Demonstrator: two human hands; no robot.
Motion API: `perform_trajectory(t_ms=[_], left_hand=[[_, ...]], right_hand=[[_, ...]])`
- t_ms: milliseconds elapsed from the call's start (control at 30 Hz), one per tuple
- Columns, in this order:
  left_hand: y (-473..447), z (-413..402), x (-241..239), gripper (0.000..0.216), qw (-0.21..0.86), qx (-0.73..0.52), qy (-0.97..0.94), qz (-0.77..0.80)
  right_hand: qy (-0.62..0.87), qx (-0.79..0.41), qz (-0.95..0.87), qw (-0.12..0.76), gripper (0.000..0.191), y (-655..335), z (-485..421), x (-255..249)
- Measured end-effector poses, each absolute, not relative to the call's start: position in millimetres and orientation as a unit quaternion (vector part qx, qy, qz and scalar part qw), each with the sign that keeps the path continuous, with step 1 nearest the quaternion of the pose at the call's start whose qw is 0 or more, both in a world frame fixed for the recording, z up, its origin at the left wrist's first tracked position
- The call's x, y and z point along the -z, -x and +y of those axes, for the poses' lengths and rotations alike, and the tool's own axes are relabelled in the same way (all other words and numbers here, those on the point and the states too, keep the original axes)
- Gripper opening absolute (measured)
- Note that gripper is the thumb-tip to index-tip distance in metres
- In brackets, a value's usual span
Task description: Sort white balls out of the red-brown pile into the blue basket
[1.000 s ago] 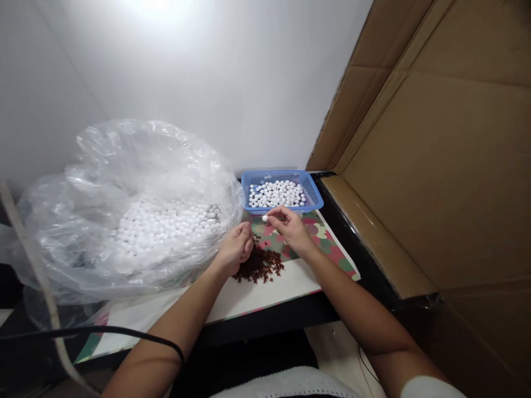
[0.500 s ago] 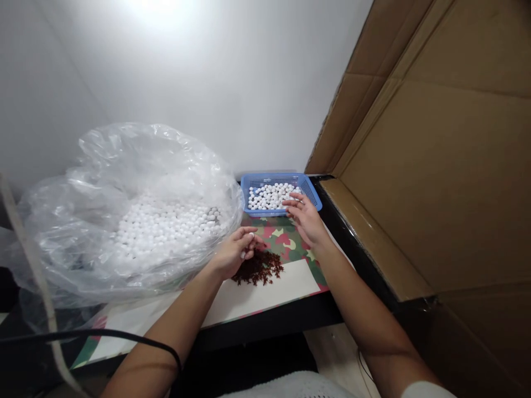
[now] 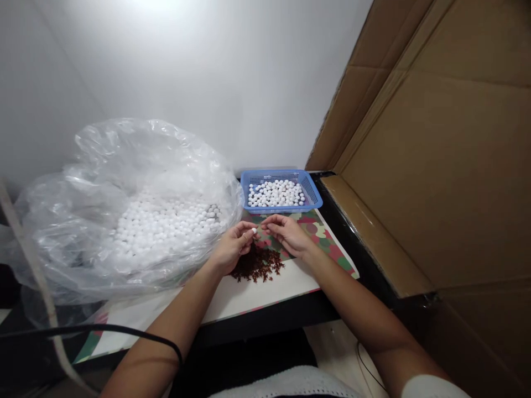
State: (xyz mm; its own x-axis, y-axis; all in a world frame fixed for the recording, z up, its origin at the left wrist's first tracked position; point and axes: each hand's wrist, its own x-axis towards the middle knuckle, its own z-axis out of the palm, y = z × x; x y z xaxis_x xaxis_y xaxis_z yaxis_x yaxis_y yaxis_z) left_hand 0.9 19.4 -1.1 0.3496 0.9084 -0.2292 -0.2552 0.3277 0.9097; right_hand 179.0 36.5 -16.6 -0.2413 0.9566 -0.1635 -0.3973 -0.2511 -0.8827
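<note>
My left hand (image 3: 231, 247) pinches a small white ball (image 3: 254, 230) between thumb and forefinger; its other fingers curl beneath. Just to the right, my right hand (image 3: 291, 236) faces it with thumb and forefinger pressed together. Whatever may be in that pinch is too small to make out. Under both hands lies a pile of small reddish-brown, star-shaped pieces (image 3: 260, 266). Behind them a blue plastic basket (image 3: 286, 210) holds many white balls (image 3: 276, 193). A large clear plastic bag (image 3: 166, 138), full of similar balls (image 3: 153, 229), spreads open on the left.
A camouflage-patterned mat (image 3: 346, 260) and a white sheet (image 3: 290, 279) cover part of the black table (image 3: 286, 304). Cardboard (image 3: 452, 160) stands along the right side, and a white wall rises behind. A black cable (image 3: 124, 329) crosses near my left forearm.
My right hand has come from the basket's front edge back toward my left hand, its fingers closing into a pinch. My left hand has turned slightly, keeping the white ball.
</note>
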Motion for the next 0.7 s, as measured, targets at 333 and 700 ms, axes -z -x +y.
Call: perform_trajectory(t_ms=[333, 700], left_hand=[[-0.5, 21.0, 4.8, 0.032, 0.707, -0.412, -0.418, 0.395], [-0.1, 20.4, 5.5, 0.028, 0.703, -0.42, -0.409, 0.402]], right_hand=[[0.35, -0.713, -0.406, 0.451, 0.025, -179.1, 35.5, 13.4], [0.349, -0.706, -0.387, 0.479, 0.025, -178.5, 37.2, 14.8]])
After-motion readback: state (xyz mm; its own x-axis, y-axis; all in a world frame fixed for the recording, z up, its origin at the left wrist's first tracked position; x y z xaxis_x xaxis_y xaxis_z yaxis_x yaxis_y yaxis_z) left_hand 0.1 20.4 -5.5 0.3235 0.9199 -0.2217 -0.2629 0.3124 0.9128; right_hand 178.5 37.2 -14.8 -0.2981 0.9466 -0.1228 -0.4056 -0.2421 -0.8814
